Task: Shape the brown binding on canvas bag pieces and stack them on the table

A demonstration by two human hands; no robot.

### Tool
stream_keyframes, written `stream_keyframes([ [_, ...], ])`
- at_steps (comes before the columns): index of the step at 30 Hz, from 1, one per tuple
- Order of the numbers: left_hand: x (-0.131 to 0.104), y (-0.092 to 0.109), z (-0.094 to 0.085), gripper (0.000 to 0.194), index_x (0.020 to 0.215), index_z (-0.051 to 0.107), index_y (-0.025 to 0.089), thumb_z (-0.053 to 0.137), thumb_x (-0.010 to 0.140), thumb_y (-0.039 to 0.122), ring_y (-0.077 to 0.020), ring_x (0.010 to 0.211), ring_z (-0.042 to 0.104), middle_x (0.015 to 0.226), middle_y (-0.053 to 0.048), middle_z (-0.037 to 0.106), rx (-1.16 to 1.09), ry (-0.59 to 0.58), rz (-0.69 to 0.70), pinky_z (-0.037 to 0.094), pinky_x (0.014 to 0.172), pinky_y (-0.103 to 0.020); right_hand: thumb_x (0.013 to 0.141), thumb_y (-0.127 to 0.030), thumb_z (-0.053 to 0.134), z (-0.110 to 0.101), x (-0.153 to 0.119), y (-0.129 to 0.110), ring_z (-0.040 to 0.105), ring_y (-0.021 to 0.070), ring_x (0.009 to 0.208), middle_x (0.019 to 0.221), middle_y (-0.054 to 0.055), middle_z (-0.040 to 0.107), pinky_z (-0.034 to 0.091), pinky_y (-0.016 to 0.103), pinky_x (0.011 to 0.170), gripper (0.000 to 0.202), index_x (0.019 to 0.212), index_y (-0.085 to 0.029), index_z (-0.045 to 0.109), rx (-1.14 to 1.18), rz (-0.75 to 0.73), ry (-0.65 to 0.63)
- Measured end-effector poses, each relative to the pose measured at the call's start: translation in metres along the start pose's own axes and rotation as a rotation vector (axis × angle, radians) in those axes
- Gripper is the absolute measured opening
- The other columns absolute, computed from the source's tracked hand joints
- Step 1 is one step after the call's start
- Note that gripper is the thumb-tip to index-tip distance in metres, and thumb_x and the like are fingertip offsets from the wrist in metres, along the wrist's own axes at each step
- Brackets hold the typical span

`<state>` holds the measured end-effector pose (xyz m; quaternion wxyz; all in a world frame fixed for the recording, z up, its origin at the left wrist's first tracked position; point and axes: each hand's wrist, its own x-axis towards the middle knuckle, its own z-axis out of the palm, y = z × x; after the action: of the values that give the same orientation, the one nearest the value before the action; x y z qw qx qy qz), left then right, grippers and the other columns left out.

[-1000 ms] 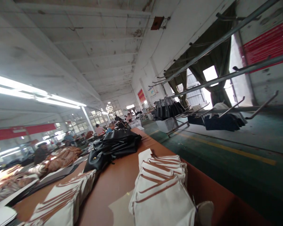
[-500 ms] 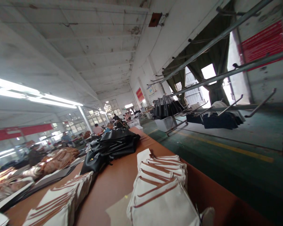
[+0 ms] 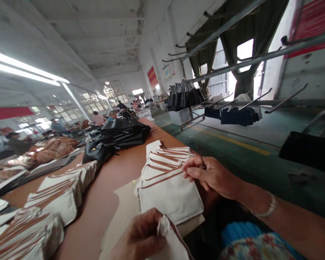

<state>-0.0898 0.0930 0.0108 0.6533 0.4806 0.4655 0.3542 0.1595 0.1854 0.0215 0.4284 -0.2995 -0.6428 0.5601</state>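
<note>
At the bottom of the head view, my left hand (image 3: 142, 236) grips the edge of a cream bag panel (image 3: 171, 245) with brown trim. The lower part of that panel is cut off by the frame. My right hand (image 3: 206, 173) has its fingers pinched together over the right side of a stack of similar cream bag panels (image 3: 170, 198). A small dark thing shows at its fingers, too little to name. These panels lie fanned on the brown table (image 3: 108, 187), with a sheet of tan cardboard (image 3: 121, 213) partly under them.
More cream panels (image 3: 58, 195) lie in rows at the left. Black bags (image 3: 119, 131) are heaped farther along the table. On the right, a metal rack (image 3: 233, 66) has jutting hooks, with dark bags (image 3: 239, 115) hanging from it. People sit in the background.
Both hands have come into clear view, the left one with a cream bag panel. My view has tilted down, so the table and stacks sit higher in the picture.
</note>
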Motion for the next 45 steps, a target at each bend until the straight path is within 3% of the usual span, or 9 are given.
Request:
stream_keyframes([
  [7,-0.009,0.009,0.001,0.015,0.083,0.065,0.014,0.067,0.068,0.018,-0.0133,0.063,0.053,0.071,-0.001,0.063,0.179,-0.018,-0.095,0.035,0.058,-0.022,0.07,-0.018,0.065,0.054,0.011,0.053,0.048,0.0052,0.06,0.098,0.002,0.064,0.036,0.014,0.048,0.042,0.112,-0.014,0.063,0.142,0.167,-0.606],
  [12,-0.017,-0.002,-0.006,0.013,0.085,0.063,0.014,0.059,0.072,0.016,-0.0125,0.063,0.048,0.071,0.001,0.058,0.303,-0.018,-0.116,0.033,0.056,-0.022,0.066,-0.023,0.077,0.063,0.002,0.08,0.044,0.0065,0.061,0.071,-0.004,0.053,0.036,0.016,0.055,0.03,0.088,-0.012,0.059,0.106,0.091,-0.64],
  [17,-0.015,-0.01,0.002,0.021,0.077,0.065,0.016,0.048,0.071,0.005,-0.0119,0.068,0.047,0.072,0.004,0.056,0.512,-0.019,-0.057,0.035,0.06,-0.02,0.08,-0.026,0.064,0.056,-0.002,0.08,0.043,0.0074,0.06,0.069,-0.004,0.051,0.036,0.018,0.056,0.015,0.086,-0.013,0.056,-0.136,-0.107,-0.615],
  [21,-0.012,-0.024,0.009,0.027,0.088,0.068,0.017,0.052,0.07,0.005,-0.0149,0.076,0.052,0.082,0.001,0.062,0.331,-0.052,-0.06,0.039,0.067,-0.022,0.086,-0.022,0.052,0.054,-0.014,0.084,0.05,0.0122,0.065,0.076,0.002,0.058,0.041,0.023,0.063,0.009,0.087,-0.014,0.056,-0.521,-0.346,-0.538],
  [24,-0.009,-0.036,0.011,0.011,0.083,0.066,0.014,0.065,0.072,0.018,-0.0136,0.069,0.048,0.076,0.0,0.06,0.12,-0.045,-0.085,0.037,0.061,-0.022,0.087,-0.021,0.046,0.054,-0.022,0.091,0.052,0.0167,0.069,0.082,0.008,0.061,0.042,0.028,0.063,0.014,0.09,-0.013,0.056,-0.759,-0.56,-0.537],
  [27,-0.007,-0.044,0.013,0.026,0.078,0.066,0.012,0.071,0.077,0.038,-0.0127,0.069,0.046,0.075,-0.001,0.058,0.113,0.035,-0.063,0.037,0.062,-0.021,0.086,-0.02,0.042,0.055,-0.027,0.094,0.052,0.0193,0.068,0.077,0.01,0.059,0.041,0.03,0.059,0.016,0.081,-0.013,0.055,-0.854,-0.695,-0.544],
  [30,-0.007,-0.049,0.017,0.034,0.081,0.066,0.013,0.071,0.077,0.047,-0.0131,0.067,0.05,0.077,-0.003,0.062,0.069,0.04,-0.072,0.038,0.06,-0.022,0.088,-0.028,0.042,0.057,-0.029,0.087,0.053,0.0159,0.063,0.071,0.006,0.057,0.042,0.027,0.057,0.019,0.078,-0.015,0.053,-0.601,-0.445,-0.445],
  [35,-0.01,-0.053,0.023,0.038,0.077,0.064,0.014,0.077,0.071,0.048,-0.0105,0.052,0.052,0.066,-0.004,0.065,-0.026,0.076,-0.121,0.034,0.05,-0.02,0.083,-0.035,0.047,0.061,-0.03,0.076,0.032,0.0065,0.029,0.047,-0.009,0.041,0.026,0.017,0.03,0.018,0.082,-0.018,0.051,0.106,0.484,-0.426],
  [45,-0.004,-0.064,0.03,0.03,0.072,0.065,0.014,0.081,0.065,0.038,-0.0096,0.045,0.05,0.057,-0.001,0.063,-0.16,0.235,-0.181,0.034,0.046,-0.02,0.084,-0.048,0.055,0.055,-0.037,0.073,0.032,0.0053,0.029,0.046,-0.01,0.04,0.024,0.015,0.027,0.031,0.08,-0.018,0.051,0.17,0.483,-0.419],
])
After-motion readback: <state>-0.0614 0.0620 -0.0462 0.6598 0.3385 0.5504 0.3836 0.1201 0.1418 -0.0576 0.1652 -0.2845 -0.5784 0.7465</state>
